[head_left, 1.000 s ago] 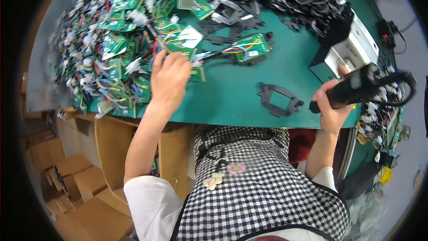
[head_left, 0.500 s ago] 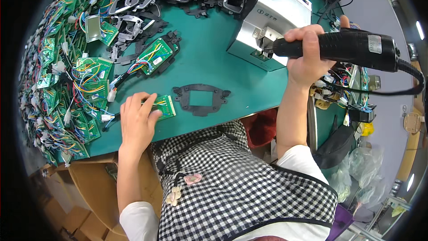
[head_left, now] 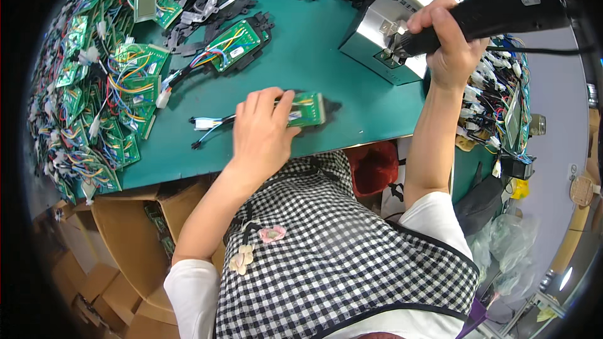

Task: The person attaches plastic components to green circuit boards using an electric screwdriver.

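My left hand (head_left: 259, 132) is closed on a green circuit board (head_left: 309, 110), whose wires and white connector (head_left: 206, 123) trail out to the left. Beneath the board lies a black plastic frame (head_left: 333, 107), mostly covered, only a dark edge showing at the right. My right hand (head_left: 453, 50) grips a black electric screwdriver (head_left: 493, 14). The screwdriver's nose is at the front outlet of a silver box-shaped screw feeder (head_left: 402, 6); its bit cannot be made out. Further back lies another black frame with a green board (head_left: 237, 47) on it.
A heap of wired circuit boards (head_left: 129, 97) covers the left of the green table (head_left: 188, 163). Black and silver frames (head_left: 204, 6) pile up at the back. More wired parts (head_left: 502, 88) lie right of the feeder. Below the table's front edge are a cardboard box (head_left: 129, 232) and a red container (head_left: 375, 166).
My left hand has carried the circuit board right, from beside the black frame to over it. My right hand keeps the screwdriver at the feeder. The view has shifted slightly.
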### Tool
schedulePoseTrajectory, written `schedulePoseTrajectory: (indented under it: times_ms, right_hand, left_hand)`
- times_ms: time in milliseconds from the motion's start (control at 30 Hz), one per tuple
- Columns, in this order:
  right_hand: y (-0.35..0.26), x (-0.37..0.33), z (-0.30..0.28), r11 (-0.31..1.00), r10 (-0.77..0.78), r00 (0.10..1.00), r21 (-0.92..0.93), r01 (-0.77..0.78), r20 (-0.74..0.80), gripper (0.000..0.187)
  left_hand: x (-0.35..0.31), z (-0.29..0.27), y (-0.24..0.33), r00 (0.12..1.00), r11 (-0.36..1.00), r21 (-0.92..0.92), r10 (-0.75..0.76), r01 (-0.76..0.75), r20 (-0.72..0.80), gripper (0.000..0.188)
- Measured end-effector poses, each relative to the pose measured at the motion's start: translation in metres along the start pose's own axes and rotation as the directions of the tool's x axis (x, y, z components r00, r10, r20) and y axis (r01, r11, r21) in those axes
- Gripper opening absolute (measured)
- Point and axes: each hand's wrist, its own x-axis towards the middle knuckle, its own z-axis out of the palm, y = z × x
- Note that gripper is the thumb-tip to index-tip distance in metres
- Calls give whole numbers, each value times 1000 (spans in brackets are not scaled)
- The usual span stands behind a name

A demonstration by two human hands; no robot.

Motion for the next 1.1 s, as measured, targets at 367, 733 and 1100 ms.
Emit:
schedulePoseTrajectory:
  times_ms: [367,733,1100]
  right_hand:
    - [-25,-64,20,983,36,911,181,43,-412,76]
    - [7,-69,51,984,112,940,171,-58,-323,81]
    - [12,-66,51,993,109,964,-12,-115,-242,74]
  left_hand:
    - [22,-23,1,999,988,-153,-34,38,30,52]
    - [29,4,9,990,995,-91,-39,52,136,55]
    - [29,7,11,986,991,-98,-80,94,144,55]
